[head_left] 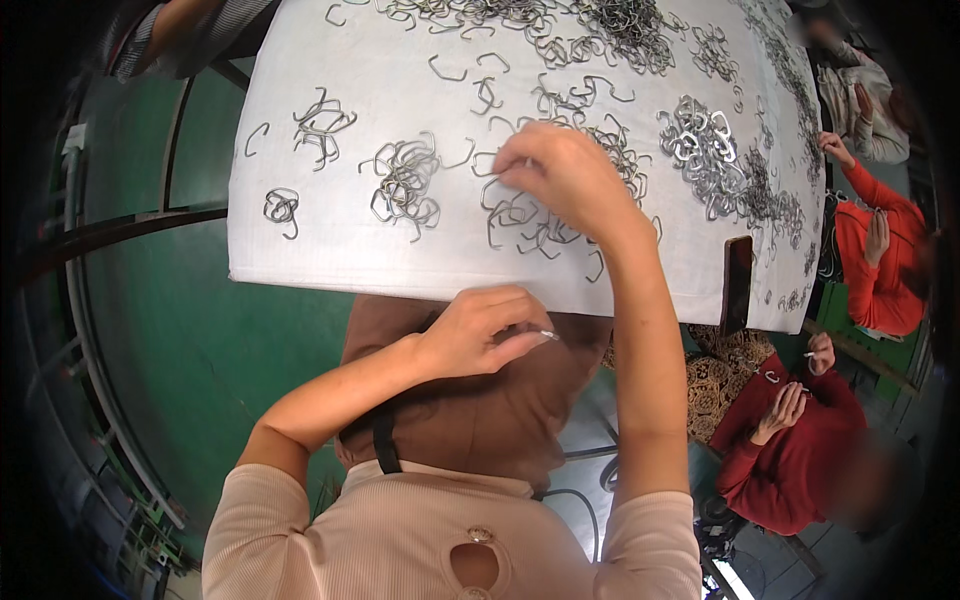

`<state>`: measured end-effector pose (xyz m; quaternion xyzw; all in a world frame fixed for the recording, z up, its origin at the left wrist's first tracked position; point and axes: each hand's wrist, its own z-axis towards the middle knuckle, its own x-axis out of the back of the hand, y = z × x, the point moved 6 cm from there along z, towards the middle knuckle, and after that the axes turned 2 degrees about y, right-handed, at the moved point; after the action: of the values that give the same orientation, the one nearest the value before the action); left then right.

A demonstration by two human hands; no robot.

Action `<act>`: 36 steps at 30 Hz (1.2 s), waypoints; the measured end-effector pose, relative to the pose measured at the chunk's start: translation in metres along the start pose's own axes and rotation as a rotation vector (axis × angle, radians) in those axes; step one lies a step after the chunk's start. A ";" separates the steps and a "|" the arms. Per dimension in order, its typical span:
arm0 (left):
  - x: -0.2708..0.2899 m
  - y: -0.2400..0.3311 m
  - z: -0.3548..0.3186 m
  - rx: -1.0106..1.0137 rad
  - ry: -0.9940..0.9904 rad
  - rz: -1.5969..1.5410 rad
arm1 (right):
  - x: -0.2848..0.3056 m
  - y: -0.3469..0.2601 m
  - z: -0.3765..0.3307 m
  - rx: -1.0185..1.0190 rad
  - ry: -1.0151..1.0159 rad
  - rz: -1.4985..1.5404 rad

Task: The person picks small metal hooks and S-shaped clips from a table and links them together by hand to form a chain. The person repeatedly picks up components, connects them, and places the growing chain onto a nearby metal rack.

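Note:
Below the table's near edge, my left hand (485,332) is closed, with a small metal hook (548,336) pinched between thumb and fingers; only its silvery end shows. My right hand (562,172) reaches over the white tabletop, fingertips bent together beside a loose pile of bent wire hooks (530,222). A hook's curved end touches those fingertips, though whether they grip it I cannot tell. Part of the pile is hidden under the right hand and wrist. To its left lies another heap of grey C-shaped hooks (405,182).
Small hook clusters (323,128) lie on the left of the white table (300,235). Shinier metal pieces (703,150) are heaped on the right. A dark upright bar (736,285) stands at the near edge. A person in dark red (790,440) handles small pieces at right; others sit beyond.

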<state>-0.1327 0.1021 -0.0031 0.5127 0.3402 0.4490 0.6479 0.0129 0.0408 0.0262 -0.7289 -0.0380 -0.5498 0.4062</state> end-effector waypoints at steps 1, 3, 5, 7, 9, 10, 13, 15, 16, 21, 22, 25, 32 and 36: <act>0.000 0.001 0.000 -0.004 0.002 0.007 | -0.007 -0.006 0.001 0.041 -0.009 -0.034; 0.000 -0.001 -0.002 -0.019 0.004 0.034 | -0.016 -0.013 0.000 0.124 0.000 -0.148; -0.002 0.000 -0.004 -0.015 0.004 0.039 | -0.023 -0.016 -0.003 0.204 0.034 -0.309; -0.001 0.001 -0.005 0.005 0.020 0.027 | -0.023 -0.014 -0.009 0.176 0.095 -0.282; -0.001 0.003 -0.007 0.030 0.022 0.035 | -0.014 -0.009 -0.021 0.057 0.144 -0.168; -0.002 0.004 -0.008 0.041 0.024 0.037 | -0.007 -0.003 -0.030 -0.045 0.162 -0.068; -0.004 0.002 -0.009 0.073 0.015 0.025 | 0.004 0.014 -0.058 -0.210 0.284 0.109; -0.004 0.001 -0.010 0.069 0.033 0.017 | 0.002 0.022 -0.070 -0.293 0.332 0.198; -0.004 0.000 -0.011 0.067 0.042 0.012 | 0.000 0.026 -0.074 -0.344 0.327 0.251; -0.005 -0.005 -0.011 0.053 0.046 0.034 | -0.004 0.031 -0.073 -0.410 0.312 0.257; -0.004 -0.005 -0.011 0.049 0.049 0.037 | -0.003 0.031 -0.070 -0.397 0.294 0.207; -0.002 -0.004 -0.011 0.094 0.021 0.047 | 0.006 0.032 -0.056 -0.308 0.333 0.056; -0.003 -0.006 -0.013 0.083 0.029 0.019 | 0.011 0.034 0.012 -0.264 0.261 -0.190; -0.005 -0.004 -0.013 0.066 0.049 0.023 | 0.003 0.035 0.019 -0.202 0.208 -0.318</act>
<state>-0.1456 0.1020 -0.0107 0.5267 0.3645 0.4573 0.6169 0.0463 0.0280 0.0077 -0.6900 -0.0551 -0.6802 0.2412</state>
